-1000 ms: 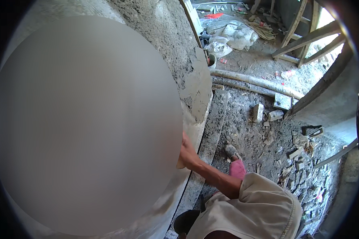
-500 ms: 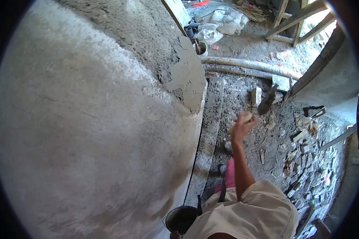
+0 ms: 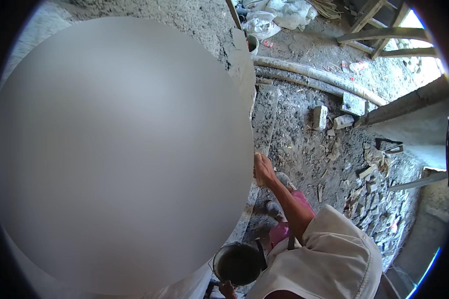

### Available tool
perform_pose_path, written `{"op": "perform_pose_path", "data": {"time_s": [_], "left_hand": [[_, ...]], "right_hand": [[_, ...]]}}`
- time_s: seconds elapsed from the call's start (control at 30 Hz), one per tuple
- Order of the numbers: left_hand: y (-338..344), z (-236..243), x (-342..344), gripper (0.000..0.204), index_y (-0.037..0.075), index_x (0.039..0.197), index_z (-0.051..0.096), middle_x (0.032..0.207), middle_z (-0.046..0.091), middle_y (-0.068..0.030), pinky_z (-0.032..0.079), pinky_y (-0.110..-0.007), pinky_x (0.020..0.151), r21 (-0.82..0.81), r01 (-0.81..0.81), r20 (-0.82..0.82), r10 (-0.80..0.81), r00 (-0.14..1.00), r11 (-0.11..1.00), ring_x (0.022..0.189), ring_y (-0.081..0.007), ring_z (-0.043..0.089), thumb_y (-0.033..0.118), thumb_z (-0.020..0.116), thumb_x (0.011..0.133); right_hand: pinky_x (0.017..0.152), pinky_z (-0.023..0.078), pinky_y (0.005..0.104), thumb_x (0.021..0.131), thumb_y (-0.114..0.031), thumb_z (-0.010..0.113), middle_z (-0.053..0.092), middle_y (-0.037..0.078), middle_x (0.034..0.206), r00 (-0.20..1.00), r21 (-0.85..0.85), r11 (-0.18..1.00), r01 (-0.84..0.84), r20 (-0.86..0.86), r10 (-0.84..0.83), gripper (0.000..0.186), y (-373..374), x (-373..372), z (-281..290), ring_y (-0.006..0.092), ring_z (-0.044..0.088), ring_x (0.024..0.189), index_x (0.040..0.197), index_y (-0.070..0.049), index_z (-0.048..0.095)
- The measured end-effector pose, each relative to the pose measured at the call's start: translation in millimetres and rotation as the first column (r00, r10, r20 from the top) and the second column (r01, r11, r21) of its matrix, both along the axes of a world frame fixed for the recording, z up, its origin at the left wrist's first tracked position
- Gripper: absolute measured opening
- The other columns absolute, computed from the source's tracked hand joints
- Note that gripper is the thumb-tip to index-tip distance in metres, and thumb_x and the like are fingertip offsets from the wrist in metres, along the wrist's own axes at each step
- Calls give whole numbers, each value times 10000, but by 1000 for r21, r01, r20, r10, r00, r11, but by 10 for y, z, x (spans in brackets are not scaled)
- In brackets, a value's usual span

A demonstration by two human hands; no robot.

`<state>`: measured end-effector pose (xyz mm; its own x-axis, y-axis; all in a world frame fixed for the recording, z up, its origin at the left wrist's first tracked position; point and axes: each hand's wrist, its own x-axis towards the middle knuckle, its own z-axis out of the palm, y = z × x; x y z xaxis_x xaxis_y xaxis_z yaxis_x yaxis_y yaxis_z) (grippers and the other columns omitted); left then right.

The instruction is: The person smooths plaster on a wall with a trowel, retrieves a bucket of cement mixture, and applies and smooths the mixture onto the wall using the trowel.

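My right hand [image 3: 263,169] is closed beside the wall at the plank's edge, its fingers bent. What it grips is hidden by a large smooth grey blurred disc that covers most of the left of the picture. At the lower edge my left hand [image 3: 228,289] is closed at the rim of a dark round bucket [image 3: 238,263]. Greyish contents show inside the bucket, which hangs near my waist. Rough grey plaster [image 3: 194,25] shows on the wall above the blurred disc.
A dirty plank [image 3: 267,107] runs along the wall's foot. Two long poles [image 3: 319,79] cross the floor beyond. Bricks [image 3: 320,117] and rubble lie to the right. Farther off are a pale pail [image 3: 253,45], plastic sacks [image 3: 289,14] and a wooden frame [image 3: 384,34].
My right hand has swung left to the wall; the pale-handled, dark-ended tool in it is now out of sight. More of the bucket and my left hand shows. The blurred disc now covers the wall.
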<state>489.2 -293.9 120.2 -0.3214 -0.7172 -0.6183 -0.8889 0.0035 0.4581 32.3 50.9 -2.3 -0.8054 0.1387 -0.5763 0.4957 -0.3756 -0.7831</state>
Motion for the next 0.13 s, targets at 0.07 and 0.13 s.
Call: {"op": "perform_pose_path", "data": {"time_s": [0.07, 0.13], "left_hand": [[73, 14, 121, 355, -12, 1074, 600, 835, 615, -153, 539, -440, 626, -2, -38, 5, 38, 999, 999, 721, -216, 579, 216, 622, 804], [164, -38, 81, 356, -12, 1076, 601, 836, 615, -154, 540, -440, 627, 17, -42, 8, 42, 999, 999, 722, -216, 580, 217, 622, 804]], "right_hand": [[474, 458, 306, 984, -477, 433, 499, 29, 734, 999, -71, 997, -38, 35, 41, 411, -48, -159, 423, 131, 500, 550, 1043, -75, 498], [464, 461, 320, 984, -469, 410, 500, 39, 727, 997, -182, 983, -36, 59, 47, 425, -3, -404, 638, 137, 503, 546, 1067, -60, 489]]}}
